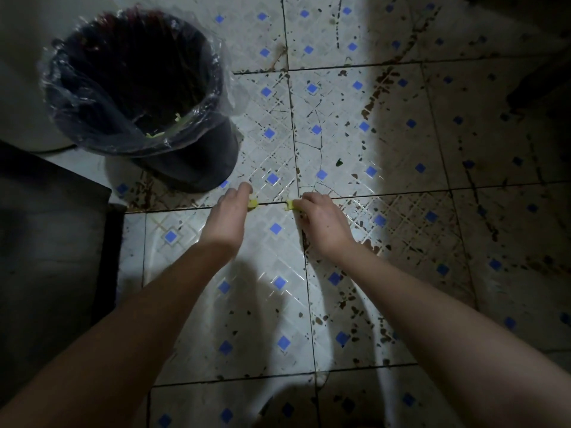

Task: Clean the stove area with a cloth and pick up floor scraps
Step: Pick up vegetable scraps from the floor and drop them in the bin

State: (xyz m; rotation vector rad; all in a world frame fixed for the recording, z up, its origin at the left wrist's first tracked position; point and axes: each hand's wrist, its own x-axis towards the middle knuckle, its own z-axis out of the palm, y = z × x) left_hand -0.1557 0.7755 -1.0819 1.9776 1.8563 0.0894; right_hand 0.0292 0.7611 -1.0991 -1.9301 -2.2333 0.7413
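- Both arms are stretched down to the floor, with the hands low and near each other along the same grout line.
- The left hand has its back to me and its fingers curled down. It's pinching a small yellow-green scrap, which pokes out at the fingertips and sits right on the grout line.
- The right hand is doing the same thing. Its fingers are curled around a second scrap of the same pale yellow-green, which sticks out on the side facing the other hand.
- The two scraps are near each other but not touching, and there's a strip of bare tile between them.
- The floor is white tile with little blue diamonds. It's pretty grubby, with brown stains spattered mostly off to the right, and a thin crack runs through the tile just past the hands.
- There's a tiny dark green fleck on the tile a bit beyond the right hand.
- A dark bin stands upright past the left hand, with a clear plastic liner folded over the rim.
- A few greenish bits are sitting inside the bin near its closest edge.
- There's a dark mat or something like it along the left side, but it's too dim to tell what it is.
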